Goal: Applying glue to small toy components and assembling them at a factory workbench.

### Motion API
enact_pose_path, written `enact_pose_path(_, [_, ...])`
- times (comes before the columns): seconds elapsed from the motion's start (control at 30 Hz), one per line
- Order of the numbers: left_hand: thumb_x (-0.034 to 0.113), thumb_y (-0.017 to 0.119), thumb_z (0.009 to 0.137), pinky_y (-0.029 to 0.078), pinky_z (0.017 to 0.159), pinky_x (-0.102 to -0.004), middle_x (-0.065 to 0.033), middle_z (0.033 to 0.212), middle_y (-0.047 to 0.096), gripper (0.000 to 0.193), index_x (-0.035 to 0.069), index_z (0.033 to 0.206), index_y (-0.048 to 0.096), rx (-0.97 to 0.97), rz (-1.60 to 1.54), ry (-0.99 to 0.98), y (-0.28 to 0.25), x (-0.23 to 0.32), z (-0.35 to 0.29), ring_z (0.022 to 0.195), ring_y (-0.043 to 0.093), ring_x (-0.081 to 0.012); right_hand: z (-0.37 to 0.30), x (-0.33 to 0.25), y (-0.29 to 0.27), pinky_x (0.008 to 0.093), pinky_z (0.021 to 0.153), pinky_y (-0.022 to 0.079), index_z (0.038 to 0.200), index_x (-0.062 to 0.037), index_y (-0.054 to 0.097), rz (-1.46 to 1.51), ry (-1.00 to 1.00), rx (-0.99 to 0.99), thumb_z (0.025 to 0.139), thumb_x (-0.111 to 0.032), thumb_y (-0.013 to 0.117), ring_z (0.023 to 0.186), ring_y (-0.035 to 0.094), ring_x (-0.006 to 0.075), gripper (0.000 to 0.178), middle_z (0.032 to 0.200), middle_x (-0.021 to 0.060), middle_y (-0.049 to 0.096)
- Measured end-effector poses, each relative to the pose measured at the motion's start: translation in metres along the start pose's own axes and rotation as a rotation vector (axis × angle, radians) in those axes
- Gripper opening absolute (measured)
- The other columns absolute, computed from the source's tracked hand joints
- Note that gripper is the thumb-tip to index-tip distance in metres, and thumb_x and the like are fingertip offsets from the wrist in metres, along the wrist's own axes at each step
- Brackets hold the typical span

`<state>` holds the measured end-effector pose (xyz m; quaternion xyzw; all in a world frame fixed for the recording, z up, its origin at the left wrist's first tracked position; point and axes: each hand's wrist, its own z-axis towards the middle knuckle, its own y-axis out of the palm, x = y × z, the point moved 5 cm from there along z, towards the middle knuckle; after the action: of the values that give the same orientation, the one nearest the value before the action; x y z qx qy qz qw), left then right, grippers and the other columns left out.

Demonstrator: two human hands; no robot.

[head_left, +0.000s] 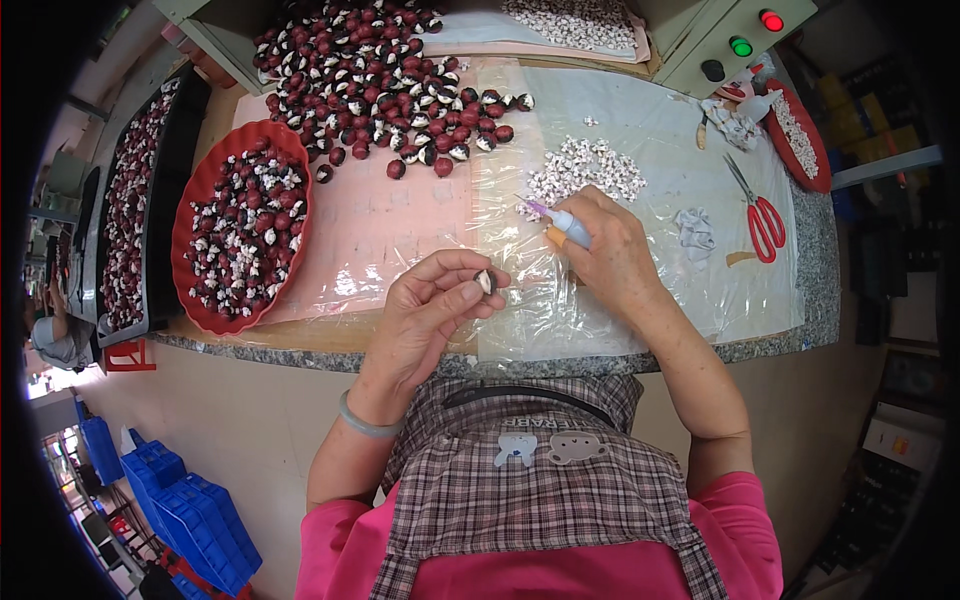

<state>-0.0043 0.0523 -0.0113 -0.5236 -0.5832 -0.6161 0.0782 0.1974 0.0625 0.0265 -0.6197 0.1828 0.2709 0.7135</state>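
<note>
Between the thumb and fingers of my left hand point(428, 305) is a small round ball point(486, 281), dark with a cream-white patch. My right hand point(612, 250) is closed around a small squeeze bottle point(570, 228) with a purple nozzle. Something orange shows at the fingers there; I cannot tell whether it is a finger cover. The nozzle's thin tip points up and left, at the near edge of a heap of small white speckled pieces point(600, 165). Ball and bottle are apart. Beyond my left hand spreads a large pile of dark red, black and white balls point(380, 95).
A red scalloped tray point(180, 250) of balls and white pieces stands at left, beside a long black tray point(185, 110). Red-handled scissors point(765, 230), crumpled paper point(694, 230) and a red dish point(815, 180) lie at right. Clear film covers the table. A lit control panel point(735, 55) stands behind.
</note>
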Motion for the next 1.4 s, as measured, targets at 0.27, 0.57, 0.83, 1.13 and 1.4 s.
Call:
enact_pose_path(0.27, [0.006, 0.060, 0.091, 0.053, 0.079, -0.0243, -0.0114, 0.107, 0.066, 0.027, -0.001, 0.117, 0.059, 0.008, 0.108, 0.033, 0.011, -0.004, 0.000, 0.088, 0.065, -0.0150, -0.022, -0.020, -0.004, 0.0224, 0.057, 0.048, 0.089, 0.0011, 0.064, 0.749, 0.349, -0.151, 0.083, -0.003, 0.068, 0.063, 0.058, 0.0062, 0.008, 0.073, 0.0023, 0.062])
enact_pose_path(0.57, [0.002, 0.062, 0.089, 0.052, 0.076, -0.0242, -0.0086, 0.103, 0.066, 0.029, -0.002, 0.118, 0.059, 0.025, 0.310, 0.065, 0.019, -0.004, -0.003, 0.087, 0.064, -0.0127, -0.037, -0.024, 0.007, 0.0216, 0.055, 0.050, 0.092, 0.0033, 0.067, 0.893, 0.454, -0.206, 0.083, -0.003, 0.068, 0.061, 0.060, 0.0081, 0.011, 0.075, 0.0050, 0.065])
enact_pose_path(0.83, [-0.002, 0.064, 0.085, 0.050, 0.075, -0.0232, -0.0087, 0.100, 0.062, 0.026, -0.003, 0.111, 0.064, 0.031, 0.606, 0.227, 0.026, 0.001, -0.003, 0.083, 0.062, -0.0130, -0.040, -0.018, 0.013, 0.0223, 0.055, 0.051, 0.092, 0.0044, 0.066, 0.922, 0.508, -0.293, 0.083, -0.003, 0.068, 0.060, 0.061, 0.0096, 0.012, 0.075, 0.0065, 0.065])
enact_pose_path(1.13, [-0.001, 0.068, 0.080, 0.051, 0.068, -0.0257, -0.0108, 0.089, 0.065, 0.026, 0.002, 0.105, 0.069, 0.105, 0.829, 0.384, 0.031, 0.005, -0.004, 0.079, 0.064, -0.0167, -0.045, -0.014, 0.025, 0.0228, 0.054, 0.051, 0.090, 0.0039, 0.064, 1.048, 0.481, -0.215, 0.084, -0.007, 0.067, 0.060, 0.062, 0.0104, 0.013, 0.073, 0.0078, 0.065])
enact_pose_path(1.4, [-0.002, 0.067, 0.080, 0.052, 0.067, -0.0256, -0.0102, 0.089, 0.065, 0.025, 0.001, 0.105, 0.069, 0.132, 0.757, 0.355, 0.029, 0.003, -0.004, 0.078, 0.064, -0.0166, -0.051, -0.014, 0.034, 0.0230, 0.052, 0.049, 0.089, 0.0018, 0.062, 1.105, 0.500, -0.132, 0.086, -0.005, 0.066, 0.058, 0.060, 0.0110, 0.009, 0.071, 0.0068, 0.063])
